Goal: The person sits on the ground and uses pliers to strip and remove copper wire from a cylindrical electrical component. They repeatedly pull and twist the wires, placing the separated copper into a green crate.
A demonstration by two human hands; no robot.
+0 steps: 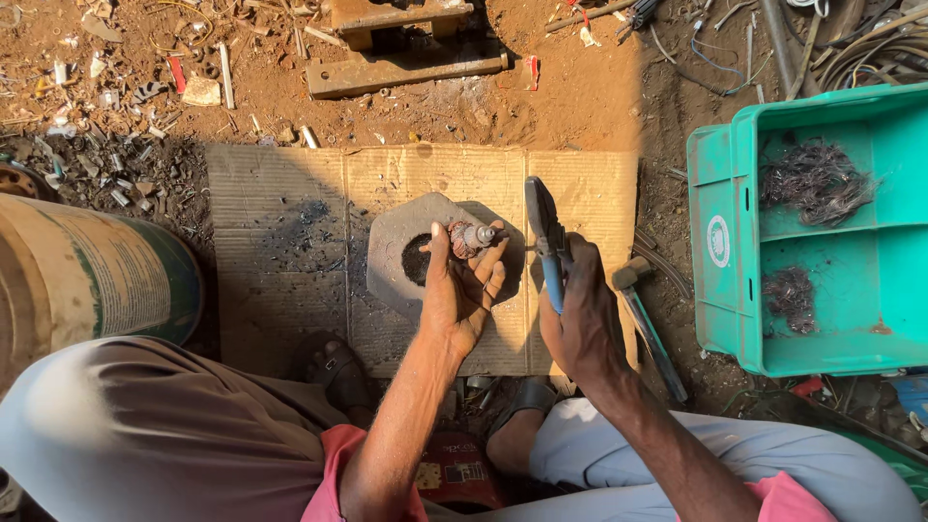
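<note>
Seen from above, the left hand (462, 290) grips a small motor armature (471, 237) over a holed metal block (396, 246) on cardboard (280, 242); the right hand (580, 314) clasps blue-handled pliers (546, 237) just beside it.

Single head-worn view, looking almost straight down from above the seated person at close range. Both forearms enter from the lower edge toward the centre of the frame. A cardboard sheet (290, 242) on the dirt ground fills the middle; a green crate (735, 242) occupies the right edge.
</note>
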